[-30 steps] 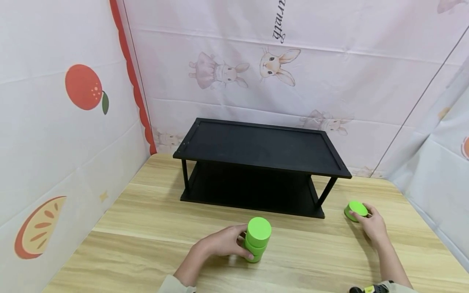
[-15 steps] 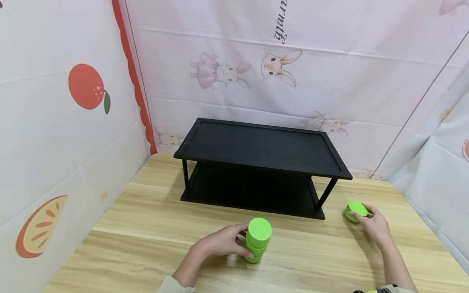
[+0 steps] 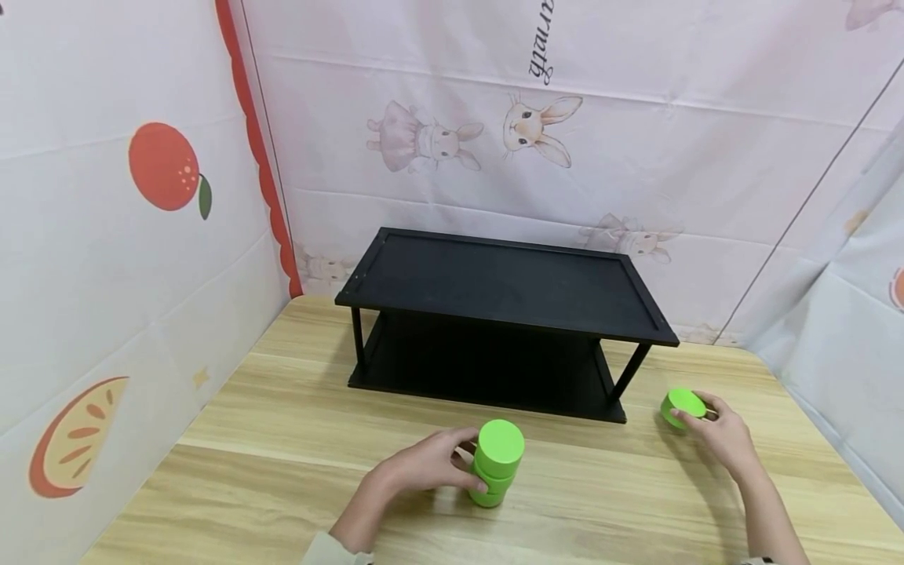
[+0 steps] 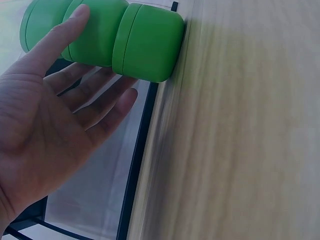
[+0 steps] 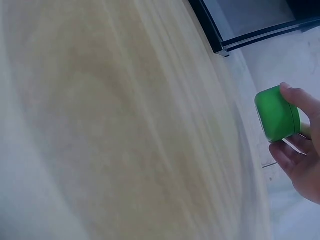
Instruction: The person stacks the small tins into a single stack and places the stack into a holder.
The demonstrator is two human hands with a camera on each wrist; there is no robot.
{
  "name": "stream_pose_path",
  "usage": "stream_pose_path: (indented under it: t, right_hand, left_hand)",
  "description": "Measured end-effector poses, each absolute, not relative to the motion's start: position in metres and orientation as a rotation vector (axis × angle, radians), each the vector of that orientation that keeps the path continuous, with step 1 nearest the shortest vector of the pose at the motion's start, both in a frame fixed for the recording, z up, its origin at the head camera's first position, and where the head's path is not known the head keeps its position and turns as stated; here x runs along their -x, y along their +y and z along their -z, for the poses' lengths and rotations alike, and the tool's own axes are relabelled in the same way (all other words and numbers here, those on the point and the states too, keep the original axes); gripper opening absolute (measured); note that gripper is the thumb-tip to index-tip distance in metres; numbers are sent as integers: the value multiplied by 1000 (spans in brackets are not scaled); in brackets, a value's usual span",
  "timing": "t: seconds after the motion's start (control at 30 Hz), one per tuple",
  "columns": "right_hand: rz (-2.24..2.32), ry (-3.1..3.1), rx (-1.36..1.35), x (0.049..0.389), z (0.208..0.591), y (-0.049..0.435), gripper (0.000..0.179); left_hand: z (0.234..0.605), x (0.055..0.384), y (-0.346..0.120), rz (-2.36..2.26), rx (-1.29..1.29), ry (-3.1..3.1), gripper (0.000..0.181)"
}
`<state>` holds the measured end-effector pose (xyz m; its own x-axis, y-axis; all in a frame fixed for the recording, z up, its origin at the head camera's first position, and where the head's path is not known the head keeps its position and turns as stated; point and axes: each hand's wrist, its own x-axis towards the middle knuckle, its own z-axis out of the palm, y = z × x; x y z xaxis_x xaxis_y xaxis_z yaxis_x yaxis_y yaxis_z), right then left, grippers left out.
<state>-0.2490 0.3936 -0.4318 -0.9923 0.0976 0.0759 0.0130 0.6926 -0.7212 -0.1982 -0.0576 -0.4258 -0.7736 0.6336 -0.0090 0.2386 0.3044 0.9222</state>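
A stack of three small green round containers [image 3: 499, 463] stands upright on the table in front of the black rack. My left hand [image 3: 438, 464] is at the stack's left side. In the left wrist view, the thumb lies on the middle container [image 4: 97, 32] and the other fingers reach behind the stack, their tips partly hidden. Far to the right, my right hand [image 3: 723, 439] holds another green round container [image 3: 683, 408] between thumb and fingers. That container [image 5: 276, 115] has a seam near one end and sits slightly tilted in the grip.
A black two-level rack [image 3: 494, 278] stands at the back of the wooden table [image 3: 268, 439], its right front post [image 3: 630, 370] left of my right hand. Printed cloth walls [image 3: 438, 78] enclose the back and both sides.
My right hand has shifted slightly left, and the container in it has tipped a little. My left hand and the stack stay nearly in place.
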Motion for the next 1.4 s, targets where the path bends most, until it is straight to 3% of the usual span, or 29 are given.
stream_pose_path:
  t: [1.4]
  right_hand:
    - [-1095, -2765, -59, 225, 408, 378, 66]
  left_hand:
    - [428, 199, -59, -1482, -798, 2166, 52]
